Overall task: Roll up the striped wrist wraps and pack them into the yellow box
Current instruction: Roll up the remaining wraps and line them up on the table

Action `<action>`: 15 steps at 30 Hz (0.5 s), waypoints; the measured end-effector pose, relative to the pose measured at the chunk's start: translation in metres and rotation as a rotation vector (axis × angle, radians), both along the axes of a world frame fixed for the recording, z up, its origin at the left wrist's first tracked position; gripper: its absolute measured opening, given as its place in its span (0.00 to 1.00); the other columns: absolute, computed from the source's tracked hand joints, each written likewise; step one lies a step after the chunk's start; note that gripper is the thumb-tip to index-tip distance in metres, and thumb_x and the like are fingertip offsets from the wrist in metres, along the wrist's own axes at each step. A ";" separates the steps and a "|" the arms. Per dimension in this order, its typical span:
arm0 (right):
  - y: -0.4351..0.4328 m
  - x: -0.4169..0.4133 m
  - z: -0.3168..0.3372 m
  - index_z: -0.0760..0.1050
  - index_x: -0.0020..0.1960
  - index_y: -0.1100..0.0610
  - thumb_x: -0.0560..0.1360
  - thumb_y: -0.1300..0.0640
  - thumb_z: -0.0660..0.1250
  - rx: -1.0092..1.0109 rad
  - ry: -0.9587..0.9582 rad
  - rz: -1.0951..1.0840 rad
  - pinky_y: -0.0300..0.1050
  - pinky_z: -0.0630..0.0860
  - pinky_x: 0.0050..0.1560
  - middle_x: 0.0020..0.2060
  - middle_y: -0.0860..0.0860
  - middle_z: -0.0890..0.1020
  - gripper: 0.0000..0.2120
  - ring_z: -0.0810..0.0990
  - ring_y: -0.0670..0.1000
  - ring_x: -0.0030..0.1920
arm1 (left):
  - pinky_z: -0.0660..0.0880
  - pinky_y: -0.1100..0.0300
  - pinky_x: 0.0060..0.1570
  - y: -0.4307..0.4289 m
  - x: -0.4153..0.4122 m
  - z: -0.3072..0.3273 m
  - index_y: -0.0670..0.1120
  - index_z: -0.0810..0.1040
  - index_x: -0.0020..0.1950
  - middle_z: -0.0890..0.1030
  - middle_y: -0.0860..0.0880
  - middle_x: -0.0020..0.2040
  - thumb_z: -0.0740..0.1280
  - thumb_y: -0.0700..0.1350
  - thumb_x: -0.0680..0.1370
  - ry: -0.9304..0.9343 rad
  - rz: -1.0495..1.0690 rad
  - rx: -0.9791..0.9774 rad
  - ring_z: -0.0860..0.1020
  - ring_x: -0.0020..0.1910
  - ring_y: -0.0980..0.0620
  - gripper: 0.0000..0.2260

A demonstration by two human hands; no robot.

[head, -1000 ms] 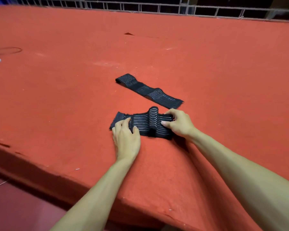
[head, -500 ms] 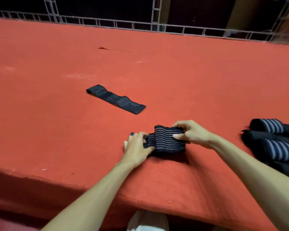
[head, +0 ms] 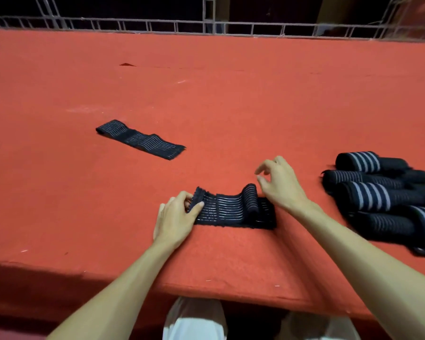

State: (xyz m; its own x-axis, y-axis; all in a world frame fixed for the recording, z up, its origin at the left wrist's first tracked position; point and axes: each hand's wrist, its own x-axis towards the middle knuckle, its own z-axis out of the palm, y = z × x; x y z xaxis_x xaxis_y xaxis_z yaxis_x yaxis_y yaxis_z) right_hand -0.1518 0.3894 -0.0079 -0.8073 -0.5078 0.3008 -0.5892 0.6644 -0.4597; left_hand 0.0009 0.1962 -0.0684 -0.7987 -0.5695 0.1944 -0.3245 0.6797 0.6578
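Pinching the left end of a black striped wrist wrap (head: 227, 210), the person's left hand (head: 176, 217) has thumb and fingers curled round the frayed edge, lifting it slightly off the red counter (head: 231, 106). The right hand (head: 277, 184) hovers just above the wrap's other end, fingers loosely curled and apart, holding nothing. Beneath it a small roll (head: 250, 197) stands up from the flat length. The rolling of this piece therefore looks barely begun. Most of the band lies stretched between the two hands, near the counter's front edge.

Farther out, to the left and well apart, a second wrap (head: 140, 139) lies flat and unrolled. To the right, a pile of rolled wraps (head: 368, 195) with broader pale stripes rests on the counter, touching one another; at least four can be counted. The yellow box is not in view, so whether anything is packed cannot be told.

Judged from this, several wraps are rolled, one is in hand, one waits, and the packing is yet to do. A metal railing (head: 206, 25) runs along the counter's far side. No brand, label or writing can be read anywhere.
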 end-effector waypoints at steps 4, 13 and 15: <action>-0.038 0.035 0.012 0.75 0.43 0.53 0.78 0.43 0.62 0.185 -0.121 0.175 0.49 0.73 0.46 0.43 0.56 0.82 0.14 0.79 0.59 0.48 | 0.73 0.53 0.42 -0.001 0.001 0.003 0.55 0.79 0.49 0.79 0.54 0.34 0.65 0.58 0.77 0.047 0.013 0.092 0.78 0.39 0.51 0.09; -0.056 0.048 -0.009 0.70 0.43 0.54 0.77 0.49 0.59 0.491 -0.259 0.123 0.45 0.67 0.43 0.49 0.58 0.80 0.10 0.78 0.59 0.50 | 0.73 0.51 0.51 -0.005 -0.002 0.000 0.55 0.78 0.52 0.81 0.57 0.40 0.60 0.56 0.80 0.039 0.027 0.148 0.78 0.47 0.50 0.10; -0.050 0.046 -0.001 0.71 0.36 0.56 0.76 0.50 0.61 0.394 -0.340 0.105 0.45 0.66 0.35 0.39 0.56 0.79 0.13 0.76 0.57 0.42 | 0.72 0.54 0.46 -0.004 -0.001 0.002 0.53 0.78 0.50 0.80 0.56 0.39 0.61 0.54 0.81 0.088 0.026 0.191 0.78 0.44 0.50 0.08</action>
